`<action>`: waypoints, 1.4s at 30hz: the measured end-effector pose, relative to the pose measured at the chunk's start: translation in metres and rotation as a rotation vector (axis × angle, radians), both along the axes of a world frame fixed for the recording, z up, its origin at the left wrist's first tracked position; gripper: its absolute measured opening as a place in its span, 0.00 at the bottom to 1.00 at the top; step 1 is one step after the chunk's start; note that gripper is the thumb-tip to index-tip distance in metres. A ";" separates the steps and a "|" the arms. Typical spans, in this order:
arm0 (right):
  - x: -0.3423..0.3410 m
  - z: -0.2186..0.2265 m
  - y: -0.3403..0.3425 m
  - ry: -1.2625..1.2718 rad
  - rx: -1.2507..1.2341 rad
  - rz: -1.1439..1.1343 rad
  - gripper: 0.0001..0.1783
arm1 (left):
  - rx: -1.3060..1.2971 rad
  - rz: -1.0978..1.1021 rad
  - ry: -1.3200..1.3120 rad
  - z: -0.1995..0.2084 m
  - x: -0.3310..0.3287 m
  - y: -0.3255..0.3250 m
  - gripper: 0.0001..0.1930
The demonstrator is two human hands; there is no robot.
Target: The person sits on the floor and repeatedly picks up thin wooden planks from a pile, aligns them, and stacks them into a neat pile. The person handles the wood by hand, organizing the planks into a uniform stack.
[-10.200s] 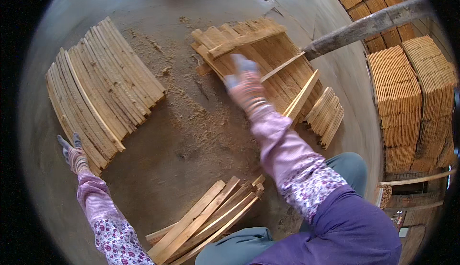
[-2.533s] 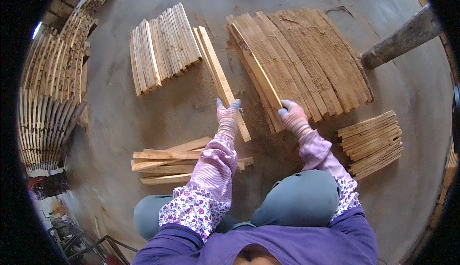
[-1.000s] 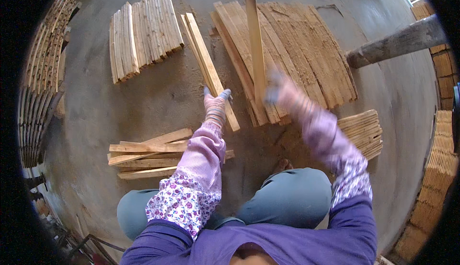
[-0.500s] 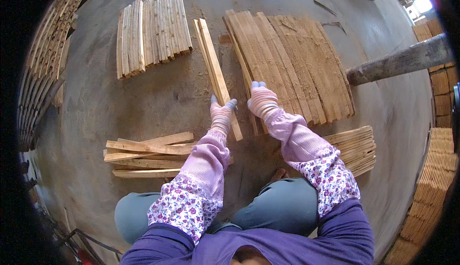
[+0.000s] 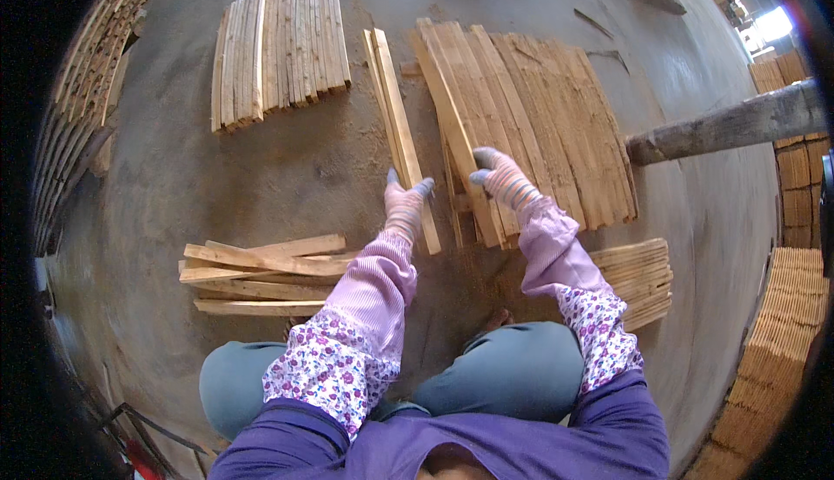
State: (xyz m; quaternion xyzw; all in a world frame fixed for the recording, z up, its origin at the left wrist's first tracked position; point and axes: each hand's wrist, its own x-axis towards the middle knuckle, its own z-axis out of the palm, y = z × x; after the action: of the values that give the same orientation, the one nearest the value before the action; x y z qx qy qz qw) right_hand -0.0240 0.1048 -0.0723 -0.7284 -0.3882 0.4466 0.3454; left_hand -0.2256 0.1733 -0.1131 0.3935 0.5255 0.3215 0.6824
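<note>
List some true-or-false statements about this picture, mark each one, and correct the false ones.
1. The left hand and the right hand wear striped gloves. True.
2. The left hand is empty. False: it grips pale wooden strips.
3. Both hands hold the same piece. False: the right hand holds a separate long board.
4. The loose pile of strips lies nearer the person than the neat row of strips. True.
5. A grey pole shows on the picture's right side. True.
</note>
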 end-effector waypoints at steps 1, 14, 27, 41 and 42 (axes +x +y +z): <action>0.006 -0.002 -0.006 0.034 0.067 -0.040 0.28 | 0.003 -0.003 0.006 -0.001 0.000 0.000 0.41; -0.043 0.021 -0.005 -1.010 -0.406 0.201 0.47 | -0.043 -0.040 -0.014 0.002 0.009 -0.004 0.45; 0.046 -0.006 -0.028 0.276 -0.031 -0.285 0.40 | -0.021 -0.068 -0.039 0.001 0.014 -0.008 0.43; -0.019 0.027 -0.001 -0.104 0.021 -0.113 0.28 | 0.120 -0.288 -0.214 0.020 0.035 -0.016 0.48; -0.018 0.027 0.001 -0.045 -0.013 -0.155 0.27 | 0.028 -0.296 -0.244 0.019 0.033 -0.014 0.48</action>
State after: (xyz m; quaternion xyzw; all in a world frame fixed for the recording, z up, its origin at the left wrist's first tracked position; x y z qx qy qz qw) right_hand -0.0421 0.1055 -0.0455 -0.7684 -0.3354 0.4044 0.3654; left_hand -0.1922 0.1593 -0.0941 0.4339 0.3707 0.2704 0.7754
